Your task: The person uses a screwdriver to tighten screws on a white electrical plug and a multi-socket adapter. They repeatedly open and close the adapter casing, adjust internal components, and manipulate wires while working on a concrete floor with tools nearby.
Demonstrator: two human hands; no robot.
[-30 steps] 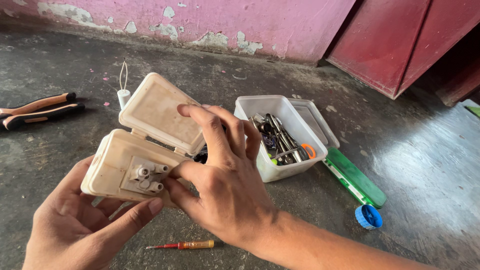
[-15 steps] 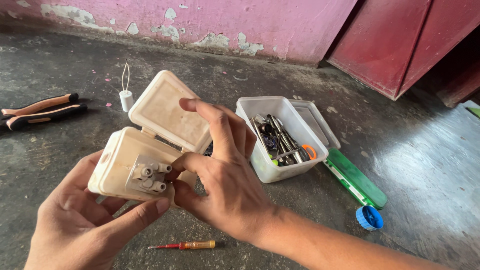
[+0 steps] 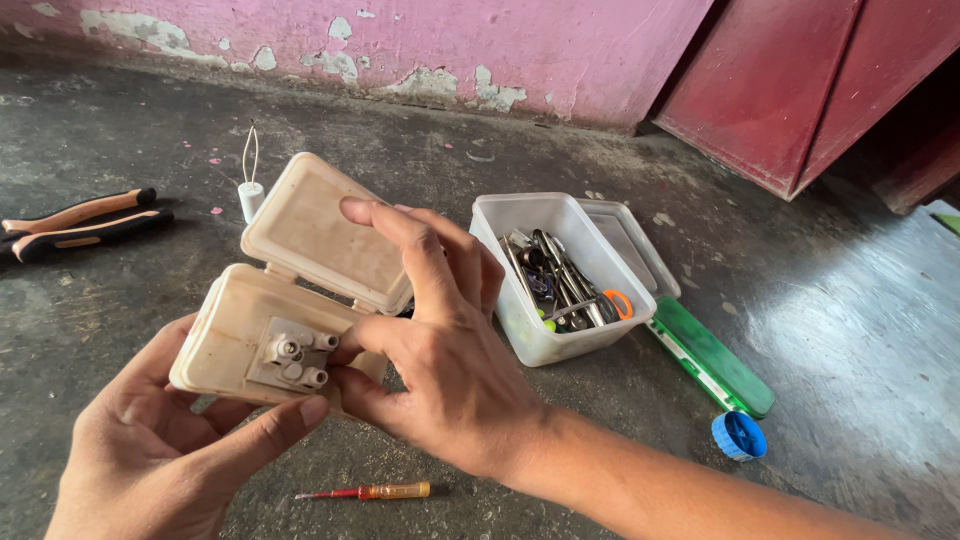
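Grip: your left hand (image 3: 150, 450) cups the cream plastic switch box (image 3: 262, 340) from below, thumb pressed along its front edge; your right hand (image 3: 440, 350) pinches its right side, forefinger laid over the raised hinged lid (image 3: 322, 230).
Box: held above the concrete floor (image 3: 840, 300), lid tilted open, small white terminals (image 3: 295, 358) showing on the near face.
Blocked: your right hand hides the box's right end.
Below: a red-and-amber tester screwdriver (image 3: 365, 491) lies on the floor.
Right: a white tub of tools (image 3: 555, 275) with its lid (image 3: 630, 240) beside it, then a green case (image 3: 712, 358) and blue cap (image 3: 739, 435).
Left: pliers (image 3: 78, 223) and a small white capacitor with wires (image 3: 250, 190), well apart.
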